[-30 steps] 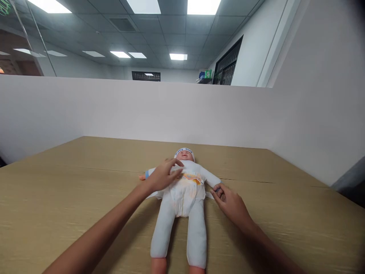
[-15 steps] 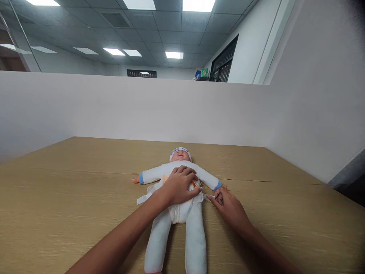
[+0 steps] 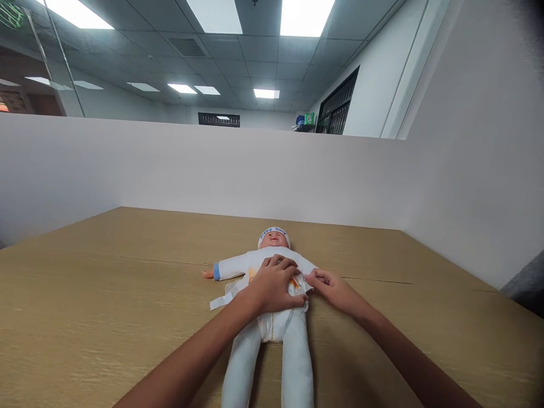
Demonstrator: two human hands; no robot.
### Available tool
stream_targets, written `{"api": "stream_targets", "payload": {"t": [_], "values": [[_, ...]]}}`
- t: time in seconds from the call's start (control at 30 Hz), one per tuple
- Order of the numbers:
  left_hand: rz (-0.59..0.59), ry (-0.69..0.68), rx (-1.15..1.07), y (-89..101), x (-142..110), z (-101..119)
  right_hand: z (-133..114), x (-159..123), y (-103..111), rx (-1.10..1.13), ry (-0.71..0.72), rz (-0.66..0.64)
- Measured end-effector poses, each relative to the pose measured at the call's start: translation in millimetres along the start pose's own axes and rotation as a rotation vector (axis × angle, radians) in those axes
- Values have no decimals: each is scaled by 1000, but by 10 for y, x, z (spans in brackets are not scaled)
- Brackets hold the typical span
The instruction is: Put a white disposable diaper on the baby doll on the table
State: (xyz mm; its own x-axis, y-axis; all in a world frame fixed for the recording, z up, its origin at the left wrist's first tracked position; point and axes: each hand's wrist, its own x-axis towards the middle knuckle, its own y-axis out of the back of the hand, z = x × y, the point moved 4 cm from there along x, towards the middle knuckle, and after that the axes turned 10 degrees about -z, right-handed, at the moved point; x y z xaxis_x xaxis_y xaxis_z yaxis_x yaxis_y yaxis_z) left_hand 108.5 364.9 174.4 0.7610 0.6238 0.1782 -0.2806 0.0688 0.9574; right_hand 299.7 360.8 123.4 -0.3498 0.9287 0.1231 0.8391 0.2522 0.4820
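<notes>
At lower centre, the diaper (image 3: 272, 330) already wraps over the doll (image 3: 298, 362). Left of it, one tab (image 3: 221, 302) is unfastened. Your left hand (image 3: 277, 287) rests on top, loosely spread, gripping nothing; your right hand (image 3: 334, 289) seemingly pinches the opposite edge, whose fastening I cannot confirm.

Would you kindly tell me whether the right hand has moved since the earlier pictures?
Yes: against the table seam, the right hand has moved left and slightly forward.
</notes>
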Motion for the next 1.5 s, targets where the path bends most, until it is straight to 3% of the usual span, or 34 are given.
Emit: {"api": "stream_targets", "payload": {"t": [0.1,0.2,0.43,0.6,0.8,0.87,0.93,1.0,1.07,1.2,1.3,1.4,1.5], "values": [[16,18,-2,6,4,-10,-71,237,-179,0,33,17],[42,22,-63,1,6,-38,-68,275,-318,-4,51,91],[46,6,-196,-21,1,-108,-132,-229,-438,-57,186,254],[50,42,-248,-2,-3,-112,-154,-419,-566,-256,369,154],[43,-11,-383,94,-43,-118,-68,-380,-584,-348,427,72],[129,-60,-537,172,-119,-143,-62,-398,-583,-400,415,97],[303,-54,-645,260,-267,-225,-88,-443,-552,-403,378,198],[476,20,-629,311,-491,-363,-149,-509,-496,-349,334,338],[550,105,-529,301,-750,-530,-243,-567,-449,-300,309,426],[426,242,-339,122,-1188,-892,-504,-575,-419,-319,339,473],[321,349,-210,-34,-1363,-1095,-771,-473,-464,-357,423,490],[264,423,-99,-116,-1417,-1173,-1073,-274,-594,-397,468,404],[212,472,-19,-143,-1448,-1165,-1287,-12,-770,-503,405,228]]}}
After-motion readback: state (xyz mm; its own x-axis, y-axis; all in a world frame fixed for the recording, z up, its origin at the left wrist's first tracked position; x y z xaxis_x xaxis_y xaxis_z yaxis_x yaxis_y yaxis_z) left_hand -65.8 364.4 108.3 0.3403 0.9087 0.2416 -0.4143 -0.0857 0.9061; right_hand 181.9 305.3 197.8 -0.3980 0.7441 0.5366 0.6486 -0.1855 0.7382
